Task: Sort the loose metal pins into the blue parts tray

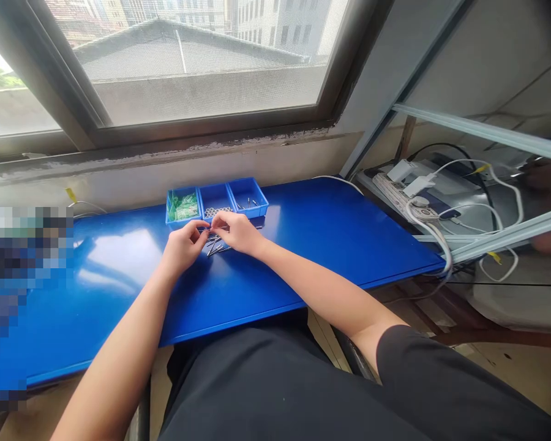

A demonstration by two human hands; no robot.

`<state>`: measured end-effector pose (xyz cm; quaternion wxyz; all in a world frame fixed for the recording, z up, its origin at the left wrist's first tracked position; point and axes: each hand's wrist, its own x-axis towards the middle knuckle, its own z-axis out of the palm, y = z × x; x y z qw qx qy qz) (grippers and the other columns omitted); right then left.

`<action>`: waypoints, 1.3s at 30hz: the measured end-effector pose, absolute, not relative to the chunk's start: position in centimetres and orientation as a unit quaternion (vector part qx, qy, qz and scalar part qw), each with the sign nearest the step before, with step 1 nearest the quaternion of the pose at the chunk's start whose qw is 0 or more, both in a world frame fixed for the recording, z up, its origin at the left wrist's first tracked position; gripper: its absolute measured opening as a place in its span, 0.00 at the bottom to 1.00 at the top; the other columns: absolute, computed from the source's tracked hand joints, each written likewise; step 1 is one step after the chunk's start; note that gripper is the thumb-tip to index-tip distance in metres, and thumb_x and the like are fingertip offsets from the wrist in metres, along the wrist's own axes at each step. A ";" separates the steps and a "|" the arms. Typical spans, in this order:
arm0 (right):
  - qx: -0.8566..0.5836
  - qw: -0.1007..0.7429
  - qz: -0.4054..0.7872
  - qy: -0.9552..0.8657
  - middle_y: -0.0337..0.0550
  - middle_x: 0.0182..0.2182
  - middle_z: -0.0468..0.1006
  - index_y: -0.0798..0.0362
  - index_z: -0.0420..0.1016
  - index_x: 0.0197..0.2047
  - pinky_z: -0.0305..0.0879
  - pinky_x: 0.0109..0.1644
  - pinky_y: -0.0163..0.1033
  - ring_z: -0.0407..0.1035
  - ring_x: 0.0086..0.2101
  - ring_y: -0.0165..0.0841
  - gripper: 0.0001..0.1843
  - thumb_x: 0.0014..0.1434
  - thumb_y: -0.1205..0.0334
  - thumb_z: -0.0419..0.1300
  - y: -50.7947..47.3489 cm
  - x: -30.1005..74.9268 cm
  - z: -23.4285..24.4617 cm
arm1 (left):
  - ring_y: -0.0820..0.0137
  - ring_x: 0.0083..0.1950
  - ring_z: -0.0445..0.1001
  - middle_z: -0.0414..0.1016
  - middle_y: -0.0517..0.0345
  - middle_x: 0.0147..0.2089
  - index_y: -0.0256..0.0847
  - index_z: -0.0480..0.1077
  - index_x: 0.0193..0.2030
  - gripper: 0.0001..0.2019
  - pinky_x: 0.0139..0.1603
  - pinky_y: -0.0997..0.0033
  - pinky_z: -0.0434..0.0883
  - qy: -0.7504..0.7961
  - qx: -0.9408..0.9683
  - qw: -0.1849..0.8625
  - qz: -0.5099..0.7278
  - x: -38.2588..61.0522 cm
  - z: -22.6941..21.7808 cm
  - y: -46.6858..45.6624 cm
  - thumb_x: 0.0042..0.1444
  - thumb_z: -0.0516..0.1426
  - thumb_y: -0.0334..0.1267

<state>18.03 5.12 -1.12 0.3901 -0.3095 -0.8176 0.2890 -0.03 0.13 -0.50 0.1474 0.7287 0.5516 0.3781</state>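
Scattering of the loose metal pins (217, 244) could be caused by a slip of the fingers (218, 222), held pinched together over them, whatever they grip too small to tell, just before the blue bins (217, 202) near the back edge of the surface (330, 245).

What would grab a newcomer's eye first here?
The glossy blue workbench under the window dominates, with three blue parts bins at its back edge. At centre, the left hand and right hand meet above scattered metal pins. A white power strip sits to the right among cables.
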 end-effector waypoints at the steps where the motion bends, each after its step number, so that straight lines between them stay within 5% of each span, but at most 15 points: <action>1: -0.321 0.402 0.313 -0.798 0.41 0.33 0.77 0.55 0.70 0.36 0.66 0.41 0.36 0.70 0.34 0.30 0.03 0.61 0.64 0.59 5.1 18.0 -1.1 | 0.76 0.22 0.60 0.63 0.67 0.21 0.41 0.74 0.44 0.11 0.28 0.75 0.62 0.551 0.729 0.147 0.377 0.0 -0.5 0.1 0.58 0.57 0.42; 5: -0.347 0.421 0.353 -0.760 0.38 0.30 0.76 0.55 0.69 0.35 0.67 0.37 0.35 0.70 0.30 0.29 0.09 0.58 0.58 0.62 5.0 18.0 -1.1 | 0.76 0.22 0.58 0.61 0.67 0.21 0.42 0.75 0.42 0.11 0.27 0.75 0.60 0.549 0.731 0.145 0.378 -0.2 -0.5 0.2 0.59 0.57 0.44; 31: -0.366 0.438 0.323 -0.755 0.44 0.38 0.82 0.56 0.80 0.40 0.70 0.44 0.37 0.73 0.35 0.30 0.07 0.59 0.64 0.62 5.0 17.8 -0.8 | 0.73 0.23 0.64 0.67 0.63 0.23 0.41 0.68 0.36 0.12 0.28 0.73 0.62 0.595 0.702 0.121 0.371 -0.4 -0.6 0.4 0.65 0.49 0.44; 39: -0.387 0.429 0.334 -0.744 0.44 0.35 0.82 0.57 0.79 0.39 0.70 0.43 0.36 0.73 0.33 0.29 0.07 0.60 0.65 0.61 4.9 17.8 -0.4 | 0.76 0.20 0.58 0.60 0.69 0.20 0.42 0.68 0.46 0.08 0.29 0.74 0.61 0.577 0.706 0.114 0.395 -0.2 -0.4 0.2 0.63 0.53 0.41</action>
